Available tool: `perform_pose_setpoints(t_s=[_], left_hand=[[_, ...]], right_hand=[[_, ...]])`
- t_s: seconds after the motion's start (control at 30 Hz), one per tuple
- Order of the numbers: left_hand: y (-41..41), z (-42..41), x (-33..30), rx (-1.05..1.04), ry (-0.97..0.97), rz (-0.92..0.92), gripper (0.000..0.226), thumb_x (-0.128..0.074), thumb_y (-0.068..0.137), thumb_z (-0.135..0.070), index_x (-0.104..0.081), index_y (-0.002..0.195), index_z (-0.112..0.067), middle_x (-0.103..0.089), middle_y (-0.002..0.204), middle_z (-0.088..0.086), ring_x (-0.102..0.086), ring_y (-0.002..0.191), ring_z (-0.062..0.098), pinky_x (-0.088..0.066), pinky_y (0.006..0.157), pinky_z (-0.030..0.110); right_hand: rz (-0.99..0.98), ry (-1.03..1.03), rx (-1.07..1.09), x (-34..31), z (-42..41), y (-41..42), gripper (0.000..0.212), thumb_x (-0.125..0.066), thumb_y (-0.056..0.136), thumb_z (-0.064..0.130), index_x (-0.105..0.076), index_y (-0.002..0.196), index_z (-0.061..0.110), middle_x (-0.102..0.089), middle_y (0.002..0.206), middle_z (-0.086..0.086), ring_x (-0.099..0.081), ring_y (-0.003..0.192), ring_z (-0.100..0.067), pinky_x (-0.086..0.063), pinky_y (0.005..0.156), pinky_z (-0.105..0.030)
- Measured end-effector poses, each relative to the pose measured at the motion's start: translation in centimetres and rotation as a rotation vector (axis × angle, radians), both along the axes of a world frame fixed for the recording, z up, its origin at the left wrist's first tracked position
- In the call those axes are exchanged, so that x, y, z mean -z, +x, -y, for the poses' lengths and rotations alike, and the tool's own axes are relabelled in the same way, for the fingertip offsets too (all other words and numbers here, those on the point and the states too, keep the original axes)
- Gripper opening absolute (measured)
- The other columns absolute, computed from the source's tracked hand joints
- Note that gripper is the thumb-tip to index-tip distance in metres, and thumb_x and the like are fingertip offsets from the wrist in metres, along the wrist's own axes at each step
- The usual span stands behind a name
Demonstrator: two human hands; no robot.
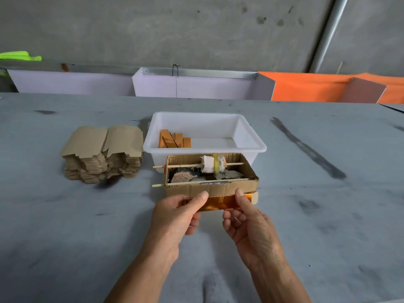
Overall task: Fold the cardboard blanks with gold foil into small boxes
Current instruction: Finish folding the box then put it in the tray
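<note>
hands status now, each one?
Left hand: pinching the left end of the gold-foil cardboard blank.
Right hand: pinching its right part.

Cardboard tray blocks ahead, blank stack left, table open right

Glossy gold-foil cardboard blank at centre; rough brown corrugated cardboard box at 12 o'clock; smooth white plastic tub beyond; matt kraft-paper blank stack at 10 o'clock; stained grey matt tabletop.
</note>
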State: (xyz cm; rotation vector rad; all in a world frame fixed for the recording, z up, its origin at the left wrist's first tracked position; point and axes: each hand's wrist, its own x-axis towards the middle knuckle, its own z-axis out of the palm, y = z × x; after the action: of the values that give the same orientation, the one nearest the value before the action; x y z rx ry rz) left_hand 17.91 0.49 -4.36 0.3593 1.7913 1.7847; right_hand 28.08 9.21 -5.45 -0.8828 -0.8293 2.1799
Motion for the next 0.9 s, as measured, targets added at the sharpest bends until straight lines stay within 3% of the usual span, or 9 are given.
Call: perform_pose_setpoints(t_s=[0.23, 0.4, 0.5, 0.63, 0.73, 0.9], left_hand=[[-0.1, 0.0, 0.6, -0.018, 0.021, -0.045, 0.022, -0.076, 0.076, -0.027, -0.068, 0.070, -0.007, -0.058, 0.050, -0.002, -0.051, 0.044, 0.007, -0.043, 0.043, 0.018], [0.0, 0.4, 1.0, 0.019, 0.118, -0.173, 0.009, -0.079, 0.071, -0.011, -0.071, 0.075, -0.014, -0.066, 0.060, -0.002, -0.057, 0.054, 0.005, -0.045, 0.051, 0.014], [-0.2, 0.8, 1.4, 0.037, 0.177, -0.190, 0.031, -0.077, 0.069, 0.004, -0.072, 0.089, -0.018, -0.073, 0.075, -0.001, -0.065, 0.065, 0.004, -0.050, 0.061, 0.012], [-0.3, 1.0, 1.5, 0.046, 0.214, -0.202, 0.052, -0.071, 0.068, 0.017, -0.068, 0.103, -0.020, -0.073, 0.094, -0.005, -0.067, 0.087, 0.000, -0.053, 0.070, 0.015], [-0.5, 1.0, 1.4, 0.027, 0.240, -0.138, 0.056, -0.068, 0.067, 0.022, -0.066, 0.104, -0.020, -0.073, 0.093, -0.004, -0.069, 0.083, 0.001, -0.052, 0.065, 0.013], [-0.8, 0.9, 1.7, -0.022, 0.224, -0.020, 0.036, -0.069, 0.071, 0.015, -0.067, 0.095, -0.012, -0.074, 0.075, 0.000, -0.066, 0.062, 0.006, -0.053, 0.056, 0.016]], right_hand=[[-0.032, -0.057, 0.007, -0.1, 0.2, -0.1, 0.032, -0.073, 0.070, 0.024, -0.066, 0.089, 0.000, -0.065, 0.061, -0.011, -0.063, 0.051, -0.016, -0.054, 0.047, -0.022], [-0.033, -0.067, -0.023, -0.1, 0.5, 0.2, 0.024, -0.075, 0.063, 0.024, -0.071, 0.071, 0.002, -0.063, 0.073, -0.017, -0.065, 0.055, -0.019, -0.055, 0.049, -0.024], [0.008, -0.049, -0.029, 0.1, 0.7, 0.5, 0.029, -0.075, 0.065, 0.024, -0.066, 0.083, 0.003, -0.062, 0.071, -0.014, -0.065, 0.056, -0.019, -0.054, 0.048, -0.024], [0.052, -0.027, 0.017, 0.3, 0.8, 0.6, 0.021, -0.072, 0.065, 0.017, -0.066, 0.083, 0.007, -0.066, 0.067, -0.008, -0.064, 0.056, -0.016, -0.051, 0.044, -0.022], [0.064, -0.019, 0.036, 0.5, 0.9, 0.6, 0.014, -0.071, 0.070, 0.012, -0.067, 0.083, 0.009, -0.068, 0.072, -0.008, -0.064, 0.057, -0.016, -0.051, 0.044, -0.022], [0.089, 0.034, 0.027, 0.6, 1.0, 0.5, 0.013, -0.074, 0.064, 0.016, -0.070, 0.076, 0.014, -0.068, 0.074, -0.006, -0.064, 0.061, -0.015, -0.050, 0.046, -0.021]])
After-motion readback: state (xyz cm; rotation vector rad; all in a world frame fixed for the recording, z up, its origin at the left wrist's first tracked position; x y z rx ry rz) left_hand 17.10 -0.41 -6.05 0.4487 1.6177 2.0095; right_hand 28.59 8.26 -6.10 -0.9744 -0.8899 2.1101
